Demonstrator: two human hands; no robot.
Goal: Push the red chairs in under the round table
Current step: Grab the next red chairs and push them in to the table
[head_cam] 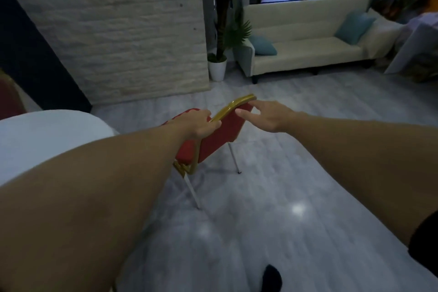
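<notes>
A red chair with a gold frame and thin metal legs stands on the grey floor in the middle of the view, its backrest towards me. My left hand is closed around the left part of the gold top rail. My right hand hovers at the rail's right end with fingers spread, fingertips touching or nearly touching it. The round table, covered in white, lies at the left, just beside the chair. Part of a second red chair shows at the far left edge behind the table.
A cream sofa with blue cushions stands at the back right under a window. A potted plant sits beside a white brick wall. Shiny grey floor spreads around the chair. My dark-socked foot shows at the bottom.
</notes>
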